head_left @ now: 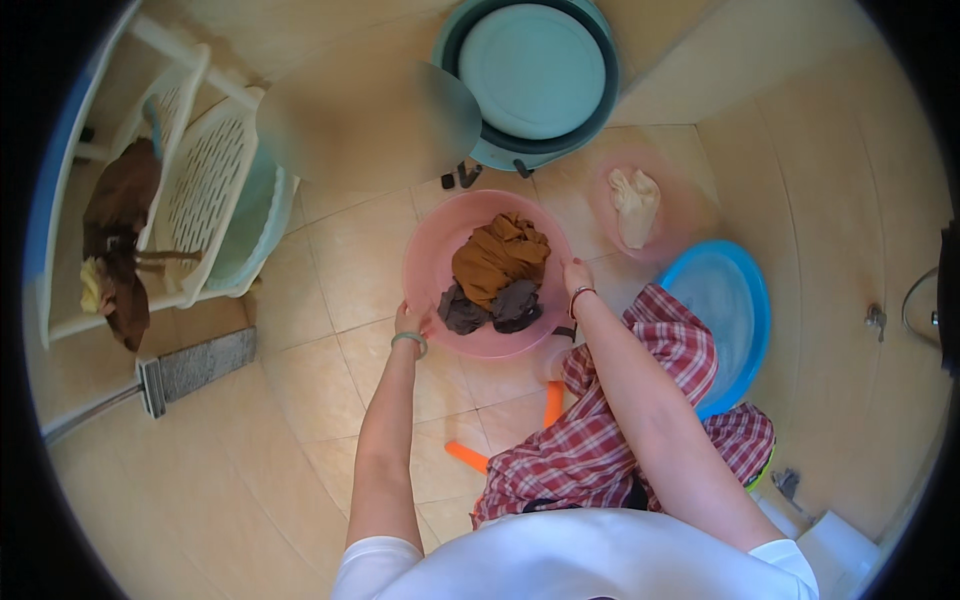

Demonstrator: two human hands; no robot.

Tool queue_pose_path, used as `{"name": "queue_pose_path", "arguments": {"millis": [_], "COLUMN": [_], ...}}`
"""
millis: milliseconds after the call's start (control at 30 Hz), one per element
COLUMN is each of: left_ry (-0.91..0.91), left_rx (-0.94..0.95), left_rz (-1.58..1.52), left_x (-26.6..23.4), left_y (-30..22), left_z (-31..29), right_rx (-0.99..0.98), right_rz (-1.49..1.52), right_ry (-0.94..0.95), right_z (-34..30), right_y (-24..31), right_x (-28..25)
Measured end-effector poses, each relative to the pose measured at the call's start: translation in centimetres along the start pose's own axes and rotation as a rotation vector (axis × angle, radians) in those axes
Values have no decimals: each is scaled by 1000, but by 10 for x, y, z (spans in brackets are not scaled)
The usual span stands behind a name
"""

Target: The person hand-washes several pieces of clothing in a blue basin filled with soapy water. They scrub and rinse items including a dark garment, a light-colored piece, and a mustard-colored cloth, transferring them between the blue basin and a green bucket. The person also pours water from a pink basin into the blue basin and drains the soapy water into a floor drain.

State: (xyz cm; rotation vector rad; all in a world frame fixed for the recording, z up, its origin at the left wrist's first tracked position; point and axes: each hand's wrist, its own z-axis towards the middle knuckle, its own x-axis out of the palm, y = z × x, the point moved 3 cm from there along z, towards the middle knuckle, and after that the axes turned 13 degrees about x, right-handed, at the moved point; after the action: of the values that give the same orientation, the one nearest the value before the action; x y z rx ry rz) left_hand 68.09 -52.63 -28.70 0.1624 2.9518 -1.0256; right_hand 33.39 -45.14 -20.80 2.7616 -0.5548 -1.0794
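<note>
While I crouch over the tiled floor (300,400), my left hand (410,322) is curled around the near-left rim of the pink basin (425,255) and my right hand (577,275) grips its right rim, fingers hooked over the edge, so both hands are clamped on the basin and neither is free. It sits on the floor straight ahead of me, between my arms, and holds a heap of clothes: a brown garment (498,255) on top and darker grey pieces (490,308) under it toward my side. I cannot tell whether there is water in it. As far as I can judge, the washing is at an early or middle stage: this load is gathered but looks bunched and unsorted, a pale cloth (636,205) lies alone in a second pink basin (690,215) to the right, and the blue basin (735,300) beside my knee looks bare of clothes. A teal tub (530,75) stands beyond, and a white laundry basket (215,190) waits at the left with a dark garment (115,235) hanging nearby.
</note>
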Motion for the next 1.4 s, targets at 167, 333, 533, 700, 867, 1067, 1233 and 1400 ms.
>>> {"name": "queue_pose_path", "arguments": {"millis": [167, 333, 533, 700, 867, 1067, 1233, 1400], "left_ry": [236, 212, 202, 326, 610, 669, 830, 1009], "left_rx": [39, 86, 184, 489, 1038, 1368, 1659, 1808], "left_rz": [192, 174, 202, 374, 734, 1271, 1427, 1334], "left_x": [28, -12, -54, 53, 205, 414, 504, 552], "left_y": [1, -30, -122, -222, -298, -261, -172, -91], "left_z": [-5, -37, -91, -150, -177, -294, -330, -363], "right_rx": [33, -91, -216, -241, -232, -114, 91, 41], "right_rz": [-50, 92, -52, 107, 496, 1014, 1447, 1736], "right_ry": [90, 67, 272, 422, 442, 568, 548, 524], "right_z": [51, 23, -25, -21, -5, 105, 162, 214], "right_y": [-24, -4, 45, 59, 36, -85, -180, -246], "right_x": [-16, -9, -76, -180, -268, -345, -341, -341]}}
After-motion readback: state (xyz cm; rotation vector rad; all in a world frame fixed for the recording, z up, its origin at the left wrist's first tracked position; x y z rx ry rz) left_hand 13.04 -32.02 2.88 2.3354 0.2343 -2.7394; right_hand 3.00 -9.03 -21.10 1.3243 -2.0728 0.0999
